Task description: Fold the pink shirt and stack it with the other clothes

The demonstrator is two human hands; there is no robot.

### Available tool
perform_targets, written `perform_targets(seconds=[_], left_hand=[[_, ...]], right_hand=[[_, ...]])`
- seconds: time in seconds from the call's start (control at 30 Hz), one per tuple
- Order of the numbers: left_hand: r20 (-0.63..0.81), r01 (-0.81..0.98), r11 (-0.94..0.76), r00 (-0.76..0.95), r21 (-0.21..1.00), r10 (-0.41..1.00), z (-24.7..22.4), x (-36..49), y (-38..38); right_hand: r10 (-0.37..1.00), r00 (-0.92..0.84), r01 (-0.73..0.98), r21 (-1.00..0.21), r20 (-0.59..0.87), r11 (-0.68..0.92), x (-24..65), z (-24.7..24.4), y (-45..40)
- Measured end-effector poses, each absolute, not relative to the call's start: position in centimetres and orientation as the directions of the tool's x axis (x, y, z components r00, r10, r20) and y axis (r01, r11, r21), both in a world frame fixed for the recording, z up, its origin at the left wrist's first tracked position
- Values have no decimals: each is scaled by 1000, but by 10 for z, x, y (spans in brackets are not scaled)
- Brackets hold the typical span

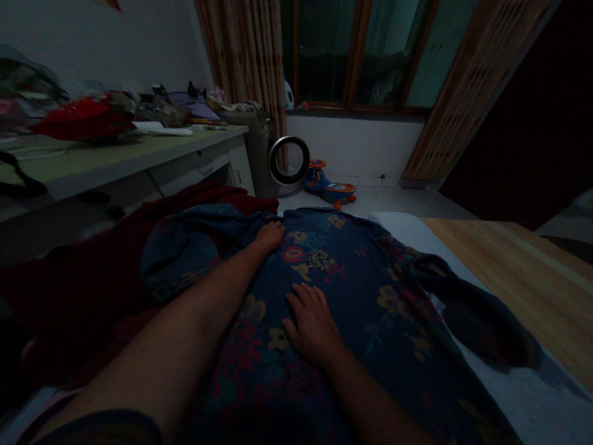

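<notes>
A dark blue floral long-sleeved shirt (352, 290) lies spread out in front of me, collar at the far end. Its right-hand sleeve stretches out over a pale cloth; the other sleeve (185, 241) lies bunched on dark red fabric. At the shoulder seam on the left, my left hand (270, 237) has its fingers curled down together on the shirt's cloth; their tips are partly hidden. Nearer to me, my right hand (312, 321) lies flat on the middle of the shirt, fingers slightly apart, holding nothing.
Dark red fabric (69, 278) is heaped on the left. Beyond it stands a desk (204, 145) cluttered with a red bag and other items. A round-doored washing machine (259, 148) and a blue-orange ride-on toy (327, 184) are farther back. A wooden board (514, 259) lies right.
</notes>
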State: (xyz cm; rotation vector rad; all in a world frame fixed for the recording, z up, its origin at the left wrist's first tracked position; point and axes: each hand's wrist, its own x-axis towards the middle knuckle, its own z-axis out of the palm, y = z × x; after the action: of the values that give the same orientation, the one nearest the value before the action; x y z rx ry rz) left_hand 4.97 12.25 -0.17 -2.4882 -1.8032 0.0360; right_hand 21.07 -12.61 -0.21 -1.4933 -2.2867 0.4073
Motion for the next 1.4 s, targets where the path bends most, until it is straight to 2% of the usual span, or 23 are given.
perform_targets(seconds=[0.1, 0.37, 0.63, 1.0, 1.2, 1.4], left_hand=[[16, 949, -309, 310, -62, 951, -5, 45, 126], [-38, 991, -132, 131, -33, 991, -1, 49, 155], [59, 980, -200, 199, 5, 978, -12, 77, 163], [-15, 996, -74, 75, 51, 997, -15, 74, 183], [42, 978, -199, 196, 63, 980, -20, 101, 179], [-20, 966, -239, 242, 97, 970, -29, 110, 183]], right_hand=[[921, -358, 812, -438, 152, 387, 210, -3, -127], [924, -355, 804, -459, 141, 379, 211, -1, -127], [927, -350, 793, -483, 135, 370, 211, -1, -126], [933, -340, 775, -525, 122, 351, 211, -2, -127], [934, -335, 776, -527, 121, 346, 210, 1, -128], [933, -339, 780, -519, 120, 350, 211, 0, -127]])
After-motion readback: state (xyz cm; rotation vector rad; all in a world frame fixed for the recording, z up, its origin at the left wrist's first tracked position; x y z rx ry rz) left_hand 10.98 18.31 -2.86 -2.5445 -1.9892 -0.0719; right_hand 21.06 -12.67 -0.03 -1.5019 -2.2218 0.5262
